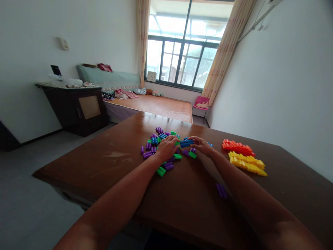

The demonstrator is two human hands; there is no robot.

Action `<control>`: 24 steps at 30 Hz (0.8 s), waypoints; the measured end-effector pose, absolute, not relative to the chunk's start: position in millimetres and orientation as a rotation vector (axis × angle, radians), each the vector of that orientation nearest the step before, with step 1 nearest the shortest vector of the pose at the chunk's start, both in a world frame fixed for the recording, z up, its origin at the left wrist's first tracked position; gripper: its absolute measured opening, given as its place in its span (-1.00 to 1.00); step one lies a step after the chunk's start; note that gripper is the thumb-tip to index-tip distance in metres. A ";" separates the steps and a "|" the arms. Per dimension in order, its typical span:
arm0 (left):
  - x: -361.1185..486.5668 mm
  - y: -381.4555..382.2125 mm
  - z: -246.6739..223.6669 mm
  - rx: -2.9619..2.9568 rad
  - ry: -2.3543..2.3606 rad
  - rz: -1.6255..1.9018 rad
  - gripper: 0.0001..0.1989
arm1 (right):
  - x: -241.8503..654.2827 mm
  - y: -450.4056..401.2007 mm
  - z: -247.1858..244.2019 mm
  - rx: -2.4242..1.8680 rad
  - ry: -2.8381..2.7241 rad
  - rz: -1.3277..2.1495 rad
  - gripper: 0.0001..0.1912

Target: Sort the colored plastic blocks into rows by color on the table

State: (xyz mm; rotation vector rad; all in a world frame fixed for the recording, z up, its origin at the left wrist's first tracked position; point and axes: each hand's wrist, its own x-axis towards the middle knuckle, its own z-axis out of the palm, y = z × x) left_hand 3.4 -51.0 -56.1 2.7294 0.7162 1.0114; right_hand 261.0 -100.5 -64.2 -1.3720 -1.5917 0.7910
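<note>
My right hand [202, 145] pinches a blue plastic building piece [186, 143] made of joined tubes, its left end pointing at my other hand. My left hand [167, 148] curls down over a loose pile, fingers bent; a green piece [177, 143] shows at its fingertips, and what it grips is hidden. Around that hand lie purple pieces [147, 155], blue pieces [154, 140] and more green ones. Just below the right hand sits another green piece [192, 155].
Red-orange pieces [238, 147] form a row at the right of the brown table [109, 166], with yellow pieces [247, 163] in front of them. A lone purple piece [221, 191] lies close to my right forearm. Beyond the table are a bed [161, 106] and a pink chair [201, 103].
</note>
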 end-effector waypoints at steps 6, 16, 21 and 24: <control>1.2 -44.2 -60.3 2.718 0.728 0.902 -0.64 | 245.0 -115.4 -52.1 -1.340 -1.693 0.896 -0.47; -5.5 -31.5 -61.7 2.687 0.763 1.012 -0.74 | 288.2 -158.8 -32.5 -1.527 -1.520 0.748 -0.58; -6.2 -26.1 -60.4 2.681 0.780 1.034 -0.74 | 337.7 -217.0 -34.4 -1.835 -1.548 0.670 -0.64; -6.7 -23.9 -60.3 2.694 0.770 1.026 -0.74 | 348.8 -232.8 -50.7 -1.966 -1.563 0.545 -0.67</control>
